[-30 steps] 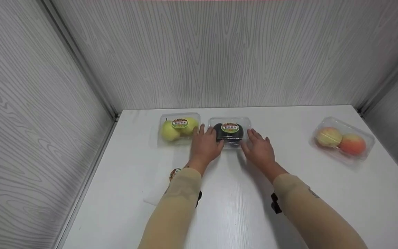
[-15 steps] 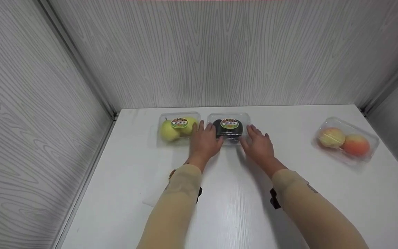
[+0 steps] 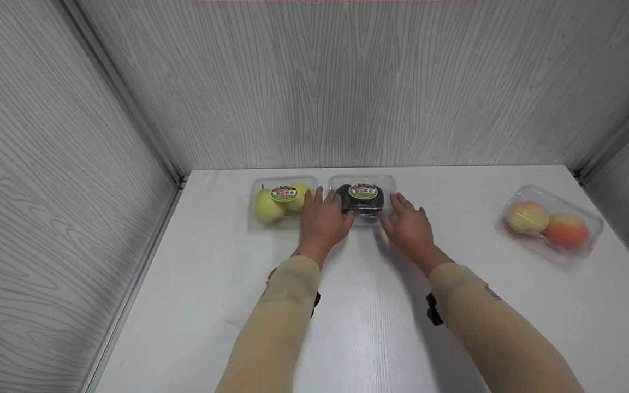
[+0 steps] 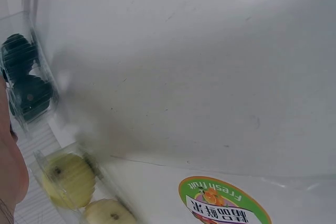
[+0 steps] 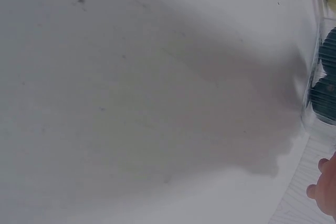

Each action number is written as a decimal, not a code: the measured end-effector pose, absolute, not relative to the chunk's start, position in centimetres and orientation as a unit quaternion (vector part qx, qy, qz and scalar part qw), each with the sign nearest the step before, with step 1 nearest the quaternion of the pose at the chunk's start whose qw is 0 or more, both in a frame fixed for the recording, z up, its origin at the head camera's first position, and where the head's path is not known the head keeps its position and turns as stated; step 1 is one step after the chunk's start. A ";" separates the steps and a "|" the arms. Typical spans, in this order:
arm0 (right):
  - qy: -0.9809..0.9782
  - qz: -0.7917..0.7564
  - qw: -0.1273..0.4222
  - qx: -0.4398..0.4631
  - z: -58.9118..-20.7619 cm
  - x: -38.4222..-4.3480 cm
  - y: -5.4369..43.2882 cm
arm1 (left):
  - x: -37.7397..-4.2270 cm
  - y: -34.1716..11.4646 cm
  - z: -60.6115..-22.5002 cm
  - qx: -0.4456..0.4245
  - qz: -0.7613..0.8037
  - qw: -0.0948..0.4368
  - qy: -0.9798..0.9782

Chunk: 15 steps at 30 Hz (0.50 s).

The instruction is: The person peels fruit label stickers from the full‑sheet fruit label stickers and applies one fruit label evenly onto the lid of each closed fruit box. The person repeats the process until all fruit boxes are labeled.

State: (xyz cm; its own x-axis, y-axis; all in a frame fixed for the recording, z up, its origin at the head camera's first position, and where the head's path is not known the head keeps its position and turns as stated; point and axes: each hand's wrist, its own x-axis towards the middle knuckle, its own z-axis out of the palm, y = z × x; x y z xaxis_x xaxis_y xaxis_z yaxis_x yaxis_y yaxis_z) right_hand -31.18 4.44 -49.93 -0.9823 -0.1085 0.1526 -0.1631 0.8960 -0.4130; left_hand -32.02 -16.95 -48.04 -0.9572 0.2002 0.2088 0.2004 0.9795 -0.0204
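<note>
The clear plastic box of dark fruits (image 3: 362, 177) sits on the desk (image 3: 369, 305) just to the right of the clear box of pears (image 3: 287, 179), apart from it by a narrow gap. Inside it the dark fruits (image 3: 356, 203) lie side by side, their kind hard to name, and an oval fruit label (image 3: 363, 191) is on the lid.

The person's left hand (image 3: 322, 224) reaches in at the near right corner of the box of pears, fingers slightly spread and fairly straight along the left side of the dark-fruit box; whether they also touch the box of pears cannot be told. The right hand (image 3: 410, 228), farther right of the box of pears, lays loosely extended fingers at the opposite side. Neither hand is clamped round anything.

Well to the right of the box of pears stands a box of peach-like fruits (image 3: 563, 204), with no label visible. Nearer the person than the box of pears, a loose label (image 4: 226, 203) lies by the left sleeve.

The dark-fruit box should be light, its thin walls smooth, springy and easily dented; it is best held low by both side walls, clear of the label.
</note>
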 end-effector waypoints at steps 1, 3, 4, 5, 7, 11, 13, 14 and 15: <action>-0.972 0.217 0.061 0.069 -49.8 -31.2 4.5 | -32.0 -16.9 -48.0 -0.102 0.000 0.107 -0.989; -0.972 0.216 0.056 0.068 -49.6 -31.2 4.5 | -32.0 -16.9 -47.8 -0.102 0.001 0.109 -0.989; -0.973 0.216 0.053 0.067 -49.5 -31.2 4.5 | -32.0 -16.9 -47.8 -0.102 0.001 0.110 -0.989; -0.973 0.217 0.049 0.066 -49.4 -31.2 4.5 | -32.0 -16.9 -47.7 -0.103 0.001 0.109 -0.989; -0.973 0.218 0.043 0.066 -49.2 -31.2 4.5 | -32.0 -16.9 -47.6 -0.103 0.001 0.107 -0.989; -0.970 0.234 0.029 0.065 -48.8 -31.1 4.8 | -31.9 -16.9 -47.3 -0.107 0.004 0.105 -0.989; -0.967 0.244 0.026 0.063 -48.7 -31.0 5.0 | -31.8 -16.8 -47.1 -0.112 0.005 0.108 -0.988; -0.966 0.248 0.026 0.062 -48.7 -30.9 5.2 | -31.8 -16.8 -47.0 -0.115 0.005 0.110 -0.987; -0.966 0.248 0.028 0.061 -48.6 -30.8 5.4 | -31.7 -16.8 -46.9 -0.117 0.005 0.111 -0.987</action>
